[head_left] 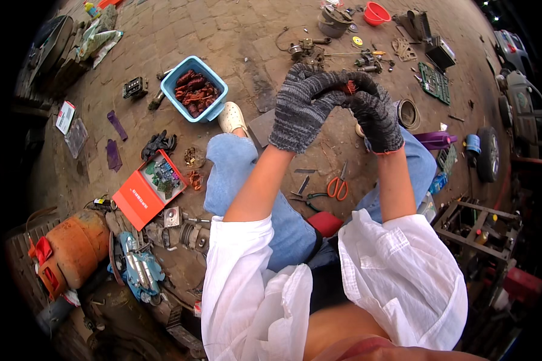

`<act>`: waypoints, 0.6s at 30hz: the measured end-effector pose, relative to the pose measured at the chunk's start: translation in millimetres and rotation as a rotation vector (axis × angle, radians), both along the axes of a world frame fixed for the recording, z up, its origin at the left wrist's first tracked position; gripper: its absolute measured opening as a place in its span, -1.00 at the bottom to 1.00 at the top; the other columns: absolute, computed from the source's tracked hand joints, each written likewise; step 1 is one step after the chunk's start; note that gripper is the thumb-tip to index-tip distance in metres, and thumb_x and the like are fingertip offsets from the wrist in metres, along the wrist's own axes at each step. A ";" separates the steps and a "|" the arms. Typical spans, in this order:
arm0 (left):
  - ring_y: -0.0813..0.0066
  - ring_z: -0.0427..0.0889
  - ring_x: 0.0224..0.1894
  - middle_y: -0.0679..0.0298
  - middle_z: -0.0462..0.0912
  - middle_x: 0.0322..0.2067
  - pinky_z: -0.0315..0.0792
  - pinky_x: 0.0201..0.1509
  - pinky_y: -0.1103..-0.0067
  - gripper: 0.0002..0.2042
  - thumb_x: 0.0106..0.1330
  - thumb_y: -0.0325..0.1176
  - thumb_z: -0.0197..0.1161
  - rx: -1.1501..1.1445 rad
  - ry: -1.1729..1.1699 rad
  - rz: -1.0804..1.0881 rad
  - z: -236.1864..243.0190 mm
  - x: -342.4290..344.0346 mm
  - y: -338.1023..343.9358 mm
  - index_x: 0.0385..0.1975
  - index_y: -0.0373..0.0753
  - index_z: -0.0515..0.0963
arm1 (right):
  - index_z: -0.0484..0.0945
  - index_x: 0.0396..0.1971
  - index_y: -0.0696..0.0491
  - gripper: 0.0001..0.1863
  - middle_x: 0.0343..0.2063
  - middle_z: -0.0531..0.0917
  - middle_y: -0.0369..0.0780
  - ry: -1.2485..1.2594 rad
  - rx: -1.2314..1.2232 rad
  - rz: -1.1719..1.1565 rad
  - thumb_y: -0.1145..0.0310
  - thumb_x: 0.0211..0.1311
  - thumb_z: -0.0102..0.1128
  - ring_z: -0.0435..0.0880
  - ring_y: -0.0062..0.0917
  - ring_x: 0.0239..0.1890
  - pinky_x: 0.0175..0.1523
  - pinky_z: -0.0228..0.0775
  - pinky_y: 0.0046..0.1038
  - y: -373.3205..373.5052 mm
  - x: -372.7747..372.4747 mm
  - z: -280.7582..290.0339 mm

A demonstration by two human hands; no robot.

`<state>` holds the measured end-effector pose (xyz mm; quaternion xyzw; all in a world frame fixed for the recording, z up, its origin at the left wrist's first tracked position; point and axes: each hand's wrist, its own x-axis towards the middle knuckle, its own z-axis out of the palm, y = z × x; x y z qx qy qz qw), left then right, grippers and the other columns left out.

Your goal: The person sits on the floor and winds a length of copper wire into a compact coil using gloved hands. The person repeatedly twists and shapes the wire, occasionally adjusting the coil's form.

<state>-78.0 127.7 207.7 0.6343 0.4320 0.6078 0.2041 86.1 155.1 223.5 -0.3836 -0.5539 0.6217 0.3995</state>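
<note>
While the left hand [298, 111] and the right hand [376, 117] were up close together in gray gloves [288, 133], their fingers were curled around a small red-brown bit [350, 88], mostly hidden between the 2 hands. Below were 2 legs [227, 162] in blue jeans [289, 231]. Scissors [338, 188] with orange handles lay on the ground [324, 157] between them. To the left, a red box [140, 200] held small parts [165, 178]. Past it stood a blue tub [214, 111] full of red-brown lumps [196, 94]. Farther off was a red bowl [376, 17].
</note>
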 end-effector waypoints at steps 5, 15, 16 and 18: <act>0.31 0.47 -0.32 0.21 0.55 -0.44 0.38 -0.21 0.48 -0.71 -0.12 -0.45 0.31 0.005 0.014 0.039 -1.1 1.7 -0.8 -0.31 -0.16 0.59 | 0.42 -0.13 0.17 -0.67 -0.31 0.53 -0.27 -0.011 0.033 -0.014 0.41 0.07 0.11 0.53 -0.60 -0.27 -0.16 0.38 -0.59 -1.0 -2.2 -1.4; 0.35 0.51 -0.30 0.18 0.57 -0.38 0.40 -0.19 0.52 -0.74 -0.08 -0.49 0.30 -0.050 -0.023 -0.062 -8.4 -0.5 2.6 -0.31 -0.23 0.58 | 0.40 -0.11 0.18 -0.66 -0.33 0.54 -0.25 -0.091 0.160 -0.063 0.43 0.09 0.14 0.52 -0.61 -0.32 -0.20 0.39 -0.59 -3.9 -4.9 -4.6; 0.38 0.52 -0.30 0.19 0.57 -0.37 0.41 -0.19 0.53 -0.74 -0.07 -0.49 0.31 -0.064 -0.056 -0.080 -12.9 0.1 2.4 -0.30 -0.25 0.57 | 0.40 -0.10 0.19 -0.66 -0.34 0.54 -0.27 -0.084 0.180 -0.071 0.42 0.10 0.14 0.51 -0.63 -0.33 -0.21 0.38 -0.61 -4.5 -6.5 -5.8; 0.43 0.54 -0.28 0.19 0.58 -0.36 0.42 -0.17 0.56 -0.74 -0.05 -0.49 0.31 -0.178 -0.212 -0.143 -12.0 1.8 0.4 -0.29 -0.28 0.57 | 0.37 -0.09 0.20 -0.67 -0.31 0.53 -0.25 -0.150 0.291 -0.058 0.45 0.13 0.11 0.50 -0.63 -0.30 -0.18 0.38 -0.61 -6.4 -8.7 -2.9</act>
